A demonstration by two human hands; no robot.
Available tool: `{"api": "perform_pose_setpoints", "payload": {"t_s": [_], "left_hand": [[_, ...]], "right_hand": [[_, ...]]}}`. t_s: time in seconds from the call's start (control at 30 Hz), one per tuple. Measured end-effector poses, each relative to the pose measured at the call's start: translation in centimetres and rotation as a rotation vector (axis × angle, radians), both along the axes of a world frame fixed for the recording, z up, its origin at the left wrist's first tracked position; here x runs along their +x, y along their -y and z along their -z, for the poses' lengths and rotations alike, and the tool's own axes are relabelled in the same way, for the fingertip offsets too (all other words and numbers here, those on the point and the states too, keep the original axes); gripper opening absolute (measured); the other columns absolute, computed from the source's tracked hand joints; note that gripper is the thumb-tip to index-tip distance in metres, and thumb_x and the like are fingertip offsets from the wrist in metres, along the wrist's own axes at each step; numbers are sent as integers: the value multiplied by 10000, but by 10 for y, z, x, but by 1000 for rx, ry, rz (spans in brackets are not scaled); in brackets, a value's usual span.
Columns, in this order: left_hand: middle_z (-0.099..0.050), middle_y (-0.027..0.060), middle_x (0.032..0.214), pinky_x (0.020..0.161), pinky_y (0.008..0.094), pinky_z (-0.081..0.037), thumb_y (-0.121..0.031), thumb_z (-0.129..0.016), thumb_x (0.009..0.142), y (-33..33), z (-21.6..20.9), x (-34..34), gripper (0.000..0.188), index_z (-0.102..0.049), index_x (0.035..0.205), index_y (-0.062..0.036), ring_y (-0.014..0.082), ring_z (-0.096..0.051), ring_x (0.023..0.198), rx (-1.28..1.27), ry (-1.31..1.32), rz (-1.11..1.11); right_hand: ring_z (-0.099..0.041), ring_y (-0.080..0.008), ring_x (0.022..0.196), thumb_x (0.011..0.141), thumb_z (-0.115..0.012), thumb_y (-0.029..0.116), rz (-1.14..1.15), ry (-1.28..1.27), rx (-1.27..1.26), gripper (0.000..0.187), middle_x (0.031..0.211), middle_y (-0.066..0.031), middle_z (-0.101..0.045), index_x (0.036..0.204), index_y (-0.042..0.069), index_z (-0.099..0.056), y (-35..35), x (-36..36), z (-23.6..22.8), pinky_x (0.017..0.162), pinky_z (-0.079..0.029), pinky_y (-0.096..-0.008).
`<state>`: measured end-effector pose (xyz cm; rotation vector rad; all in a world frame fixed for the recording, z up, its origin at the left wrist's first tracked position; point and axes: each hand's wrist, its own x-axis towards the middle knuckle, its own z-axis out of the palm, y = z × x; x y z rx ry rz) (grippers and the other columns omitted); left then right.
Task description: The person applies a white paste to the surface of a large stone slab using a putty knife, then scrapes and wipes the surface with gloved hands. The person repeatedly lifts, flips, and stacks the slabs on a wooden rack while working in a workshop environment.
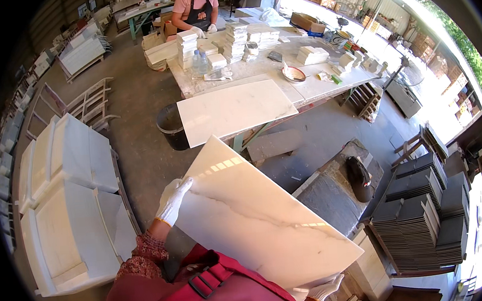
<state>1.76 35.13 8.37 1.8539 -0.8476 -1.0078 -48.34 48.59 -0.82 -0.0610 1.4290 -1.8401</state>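
A large polished marble slab (256, 213), cream with a grey vein, is held tilted in front of my body. My left hand (173, 201), in a white glove, grips its left edge with the fingers closed over it. At the lower right corner my right hand (326, 290), also gloved, holds the bottom edge; part of it is hidden behind the stone. Beyond the slab, a second marble slab (232, 111) lies flat on the near end of the worktable (315, 92), overhanging its edge.
A black bucket (171, 127) stands beside the table. Stacked white slabs (72, 218) fill the left, and stacks of dark tiles (418, 205) the right. A low bench (333, 183) carries a dark object. Across the table a co-worker (195, 14) handles small tile stacks (237, 39).
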Motion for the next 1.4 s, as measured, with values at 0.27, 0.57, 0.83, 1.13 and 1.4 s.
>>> {"api": "perform_pose_setpoints", "payload": {"t_s": [0.27,0.57,0.83,1.13,1.4], "left_hand": [[-688,56,1008,794,272,-513,-323,-639,976,92,18,109,394,-632,1207,-4,131,-642,876,-175,-246,-323],[-643,17,967,766,273,-478,-341,-635,969,167,71,202,357,-655,1090,-6,95,-577,878,-23,-198,-456],[-642,15,916,709,288,-456,-393,-652,940,219,103,193,393,-681,1003,-6,99,-535,799,87,-171,-650],[-660,37,934,769,320,-454,-461,-643,922,314,153,153,526,-693,1066,43,143,-534,834,156,-60,-737],[-701,249,994,836,466,-495,-560,-542,871,373,160,123,578,-752,966,-29,405,-662,961,540,398,-624]], "right_hand": [[-553,-249,1168,1018,-468,458,-244,-6,-28,576,1272,-109,-605,1319,-23,-567,257,87,21,1048,-402,-344],[-627,-183,1003,1022,-493,433,-568,-56,60,462,1125,-54,-665,1199,34,-647,451,176,4,905,-503,-312],[-642,-176,955,1020,-476,435,-871,28,173,463,1076,-48,-672,1181,35,-644,618,209,12,844,-525,-314],[-622,-186,1035,999,-501,453,-1165,-71,148,555,1188,-47,-646,1302,-5,-586,831,206,108,899,-502,-312],[-622,-328,1129,982,-491,173,-1427,-831,154,402,1234,-196,-652,1361,63,-565,921,218,100,944,-484,-413]]}}
